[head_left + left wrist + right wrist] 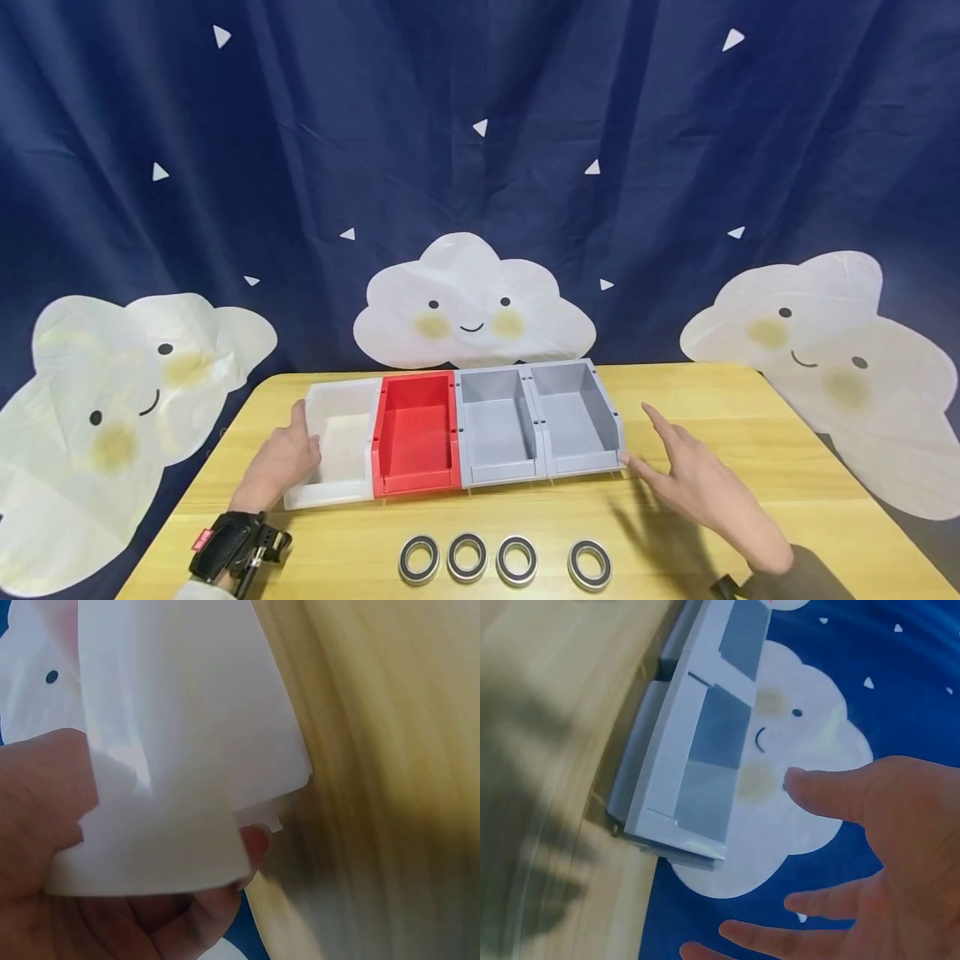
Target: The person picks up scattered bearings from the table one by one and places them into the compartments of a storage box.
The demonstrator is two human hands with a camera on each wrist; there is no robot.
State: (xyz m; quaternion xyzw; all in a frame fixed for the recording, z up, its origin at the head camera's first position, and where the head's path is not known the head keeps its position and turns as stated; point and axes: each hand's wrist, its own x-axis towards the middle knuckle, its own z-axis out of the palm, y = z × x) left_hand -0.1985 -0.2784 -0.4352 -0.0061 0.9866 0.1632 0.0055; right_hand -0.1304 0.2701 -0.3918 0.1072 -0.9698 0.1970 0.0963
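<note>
Left hand (281,462) gripped the outer side wall of the white open-front bin (330,498), thumb on one face, fingers curled round the other. Right hand (705,479) was spread, holding nothing, thumb tip just beside the front corner of the right-end gray bin (588,461); contact: couldn't tell from the head view, right wrist view showed a gap. Bins sat side by side in one row on the wood-grain counter (810,500): white, red bin (417,483), inner gray bin (502,472), right-end gray, with the row's right end angled slightly farther back. Four sealed ball bearings lay flat in front of the row: first (402,560), second (452,557), third (500,561) near each other, fourth (573,565) off to the right with a wider gap. Navy cloud-print curtain (525,192) hung behind. Black wrist device (232,546) was strapped on the left arm.
</note>
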